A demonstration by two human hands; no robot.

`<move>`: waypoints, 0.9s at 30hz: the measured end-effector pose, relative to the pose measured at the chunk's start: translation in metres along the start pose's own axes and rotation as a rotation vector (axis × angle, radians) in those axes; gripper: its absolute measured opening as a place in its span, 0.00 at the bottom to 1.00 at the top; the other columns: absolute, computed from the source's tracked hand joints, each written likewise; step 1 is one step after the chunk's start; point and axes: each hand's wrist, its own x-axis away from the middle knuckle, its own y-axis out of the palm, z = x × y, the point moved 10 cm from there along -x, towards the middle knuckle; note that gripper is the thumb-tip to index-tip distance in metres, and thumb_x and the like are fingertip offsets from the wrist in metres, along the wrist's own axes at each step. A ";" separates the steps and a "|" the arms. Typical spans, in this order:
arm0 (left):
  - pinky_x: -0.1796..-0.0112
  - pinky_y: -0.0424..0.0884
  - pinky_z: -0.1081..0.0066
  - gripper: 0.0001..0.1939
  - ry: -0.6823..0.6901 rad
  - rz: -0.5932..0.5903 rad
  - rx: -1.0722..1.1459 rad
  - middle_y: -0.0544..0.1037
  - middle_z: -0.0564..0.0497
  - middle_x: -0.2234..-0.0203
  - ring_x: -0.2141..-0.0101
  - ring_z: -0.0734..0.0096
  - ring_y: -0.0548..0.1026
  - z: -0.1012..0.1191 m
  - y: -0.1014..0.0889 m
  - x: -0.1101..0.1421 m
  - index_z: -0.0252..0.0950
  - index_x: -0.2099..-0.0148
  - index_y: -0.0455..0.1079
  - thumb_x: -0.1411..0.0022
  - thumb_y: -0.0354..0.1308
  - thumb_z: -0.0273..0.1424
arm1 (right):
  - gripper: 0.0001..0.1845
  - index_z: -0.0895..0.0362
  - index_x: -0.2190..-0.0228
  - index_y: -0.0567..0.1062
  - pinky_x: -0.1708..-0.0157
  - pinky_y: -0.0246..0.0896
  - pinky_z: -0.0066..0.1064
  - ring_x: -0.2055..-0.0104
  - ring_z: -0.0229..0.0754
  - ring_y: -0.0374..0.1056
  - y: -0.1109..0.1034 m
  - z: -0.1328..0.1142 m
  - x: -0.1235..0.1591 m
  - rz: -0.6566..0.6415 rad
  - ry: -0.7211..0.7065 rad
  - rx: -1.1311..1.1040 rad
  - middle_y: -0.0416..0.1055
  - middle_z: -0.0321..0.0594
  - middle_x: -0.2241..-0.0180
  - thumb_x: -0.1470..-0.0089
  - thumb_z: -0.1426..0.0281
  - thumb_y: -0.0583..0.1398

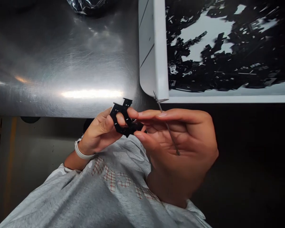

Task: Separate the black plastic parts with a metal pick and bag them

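My left hand [99,134] pinches a flat black perforated plastic part [123,117] between thumb and fingers, and the part has a cross-like outline. My right hand [178,145] sits just to its right, with the fingertips at the part's edge. A thin metal rod [168,128] lies along the inside of my right fingers, held there, and its upper tip reaches toward the white tray's corner. Part of the black piece is hidden behind my fingers.
A white tray [154,47] full of several loose black plastic parts [218,53] stands at upper right on a brushed steel table [61,63]. A crinkled foil bag [85,6] lies at the top edge. A white wristband [84,153] circles my left wrist, above my grey T-shirt [85,196].
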 end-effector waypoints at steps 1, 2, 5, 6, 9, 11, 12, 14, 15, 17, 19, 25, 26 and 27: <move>0.53 0.78 0.57 0.17 0.027 -0.014 -0.012 0.77 0.53 0.64 0.63 0.65 0.78 0.001 0.000 0.001 0.44 0.67 0.78 0.41 0.70 0.52 | 0.24 0.48 0.55 0.80 0.54 0.81 0.28 0.53 0.38 0.82 0.000 0.002 0.000 0.001 0.027 -0.013 0.83 0.32 0.57 0.48 0.84 0.71; 0.53 0.77 0.58 0.17 0.054 -0.013 -0.035 0.75 0.53 0.65 0.63 0.66 0.77 0.001 -0.002 0.003 0.45 0.67 0.78 0.40 0.69 0.52 | 0.22 0.48 0.55 0.80 0.55 0.81 0.29 0.54 0.39 0.82 0.000 0.004 0.000 0.003 0.049 -0.022 0.83 0.32 0.57 0.46 0.83 0.71; 0.52 0.76 0.58 0.22 0.132 0.092 -0.143 0.72 0.51 0.68 0.63 0.65 0.74 0.002 -0.021 0.009 0.43 0.71 0.74 0.40 0.66 0.56 | 0.16 0.47 0.58 0.80 0.60 0.82 0.32 0.57 0.41 0.83 0.000 0.008 -0.003 0.014 0.095 -0.031 0.83 0.32 0.62 0.45 0.78 0.72; 0.53 0.75 0.59 0.25 0.157 0.135 -0.175 0.72 0.51 0.68 0.64 0.65 0.73 0.002 -0.029 0.011 0.42 0.73 0.72 0.41 0.65 0.57 | 0.15 0.47 0.60 0.80 0.61 0.82 0.32 0.58 0.42 0.83 0.001 0.009 -0.004 0.009 0.106 -0.039 0.83 0.31 0.63 0.46 0.77 0.73; 0.61 0.74 0.63 0.25 0.217 0.104 -0.185 0.72 0.51 0.68 0.67 0.68 0.69 0.004 -0.036 0.016 0.40 0.75 0.70 0.38 0.65 0.54 | 0.10 0.49 0.66 0.80 0.69 0.80 0.28 0.67 0.38 0.81 0.000 0.016 -0.008 -0.002 0.173 -0.070 0.81 0.30 0.68 0.45 0.74 0.73; 0.65 0.72 0.66 0.21 0.244 -0.001 -0.140 0.73 0.51 0.68 0.67 0.68 0.69 0.005 -0.030 0.016 0.41 0.73 0.73 0.34 0.63 0.50 | 0.07 0.50 0.67 0.79 0.74 0.75 0.24 0.73 0.34 0.76 -0.002 0.020 -0.008 0.004 0.216 -0.079 0.80 0.29 0.71 0.43 0.73 0.71; 0.67 0.72 0.67 0.19 0.255 -0.042 -0.118 0.73 0.51 0.68 0.67 0.68 0.70 0.006 -0.027 0.015 0.42 0.72 0.74 0.33 0.62 0.48 | 0.07 0.51 0.67 0.79 0.75 0.74 0.23 0.74 0.33 0.75 -0.003 0.021 -0.008 0.013 0.221 -0.087 0.80 0.29 0.71 0.41 0.73 0.70; 0.69 0.71 0.68 0.18 0.289 -0.088 -0.109 0.73 0.51 0.68 0.66 0.68 0.71 0.008 -0.022 0.013 0.44 0.69 0.77 0.31 0.60 0.47 | 0.05 0.51 0.65 0.80 0.72 0.76 0.21 0.71 0.33 0.77 -0.004 0.021 -0.007 0.026 0.214 -0.120 0.82 0.30 0.69 0.39 0.74 0.69; 0.70 0.71 0.69 0.17 0.311 -0.089 -0.123 0.73 0.51 0.68 0.67 0.69 0.71 0.010 -0.021 0.011 0.44 0.68 0.77 0.31 0.60 0.48 | 0.05 0.51 0.64 0.80 0.69 0.78 0.21 0.68 0.33 0.80 -0.003 0.021 -0.005 0.019 0.214 -0.144 0.83 0.30 0.67 0.39 0.74 0.69; 0.70 0.71 0.70 0.17 0.361 -0.070 -0.171 0.72 0.51 0.68 0.68 0.70 0.70 0.014 -0.018 0.008 0.45 0.66 0.78 0.31 0.59 0.49 | 0.08 0.50 0.60 0.81 0.62 0.82 0.23 0.61 0.35 0.82 0.002 0.023 -0.002 -0.012 0.237 -0.188 0.85 0.30 0.62 0.41 0.74 0.70; 0.72 0.71 0.71 0.17 0.376 -0.080 -0.225 0.71 0.51 0.69 0.70 0.71 0.69 0.015 -0.013 0.005 0.45 0.65 0.78 0.31 0.59 0.50 | 0.16 0.48 0.59 0.82 0.57 0.83 0.24 0.58 0.36 0.83 0.008 0.025 0.000 -0.054 0.263 -0.214 0.84 0.28 0.60 0.47 0.78 0.74; 0.61 0.80 0.63 0.15 0.342 -0.176 -0.329 0.76 0.49 0.66 0.65 0.67 0.77 0.011 0.005 0.000 0.46 0.62 0.77 0.30 0.58 0.48 | 0.16 0.48 0.61 0.83 0.69 0.81 0.19 0.69 0.33 0.82 0.012 0.025 -0.005 -0.085 0.219 -0.219 0.83 0.25 0.65 0.45 0.82 0.71; 0.53 0.80 0.58 0.14 0.360 -0.160 -0.352 0.77 0.49 0.65 0.60 0.64 0.79 0.013 0.005 0.000 0.45 0.63 0.77 0.31 0.59 0.47 | 0.16 0.48 0.62 0.83 0.70 0.81 0.19 0.70 0.33 0.82 0.011 0.024 -0.006 -0.082 0.205 -0.189 0.83 0.25 0.66 0.46 0.82 0.70; 0.45 0.77 0.54 0.14 0.378 -0.146 -0.370 0.78 0.49 0.65 0.56 0.61 0.80 0.015 0.005 0.000 0.45 0.64 0.77 0.31 0.60 0.47 | 0.16 0.48 0.62 0.82 0.70 0.81 0.18 0.70 0.33 0.82 0.009 0.022 -0.006 -0.076 0.193 -0.153 0.83 0.25 0.66 0.46 0.83 0.70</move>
